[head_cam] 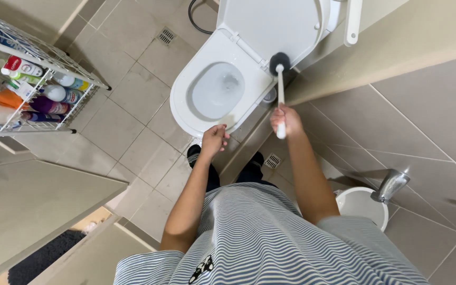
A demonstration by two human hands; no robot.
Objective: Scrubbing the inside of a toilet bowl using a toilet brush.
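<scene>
We looked straight down and saw the right hand point(285, 120) wrapped in a closed fist around the white handle of a toilet brush point(280, 89), gripping it near its lower end. The brush pointed away from the body, its dark bristle head resting at the right side of the toilet seat point(186, 87), near the hinge of the raised lid point(270, 24). The left hand point(215, 138) hung at the front edge of the seat, its fingers curled loosely inward; whether it touched the rim or pinched anything we could not tell. The bowl point(217, 89) held clear water. To the left, well apart from the toilet, stood a white wire rack point(43, 53) filled with bottles and tubes. A small floor drain point(166, 36) sat in the tiles behind the toilet, and another point(273, 160) lay near our feet. At the lower right, a white bucket point(362, 206) sat under a metal tap point(391, 184) on the tiled wall.
</scene>
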